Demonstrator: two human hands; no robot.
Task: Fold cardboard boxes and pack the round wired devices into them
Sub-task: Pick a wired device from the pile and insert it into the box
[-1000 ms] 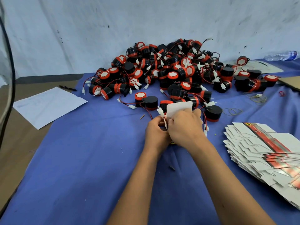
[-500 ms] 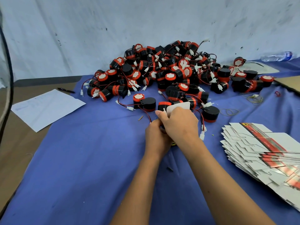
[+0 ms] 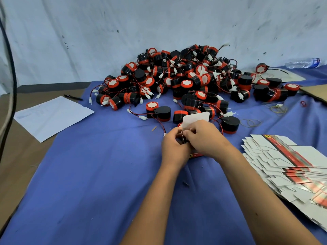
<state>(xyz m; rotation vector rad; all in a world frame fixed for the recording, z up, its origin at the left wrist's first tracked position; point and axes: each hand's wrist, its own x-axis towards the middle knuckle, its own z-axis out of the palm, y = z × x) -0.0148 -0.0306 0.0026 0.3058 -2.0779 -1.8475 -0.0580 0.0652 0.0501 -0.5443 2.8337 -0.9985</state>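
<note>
Matt blue cloth [image 3: 88, 174]; glossy plastic devices [image 3: 185, 80]; flat cardboard boxes [image 3: 292, 165] (printed, smooth).

Single head-worn wide-angle view — looks forward and down, close over hands [image 3: 192, 140], wall beyond table [image 3: 88, 174].

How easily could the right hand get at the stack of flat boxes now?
Probably yes, but not yet: the stack of flat boxes lies uncovered on the right, with bare blue cloth between. The right hand, however, grips the box being folded.
</note>
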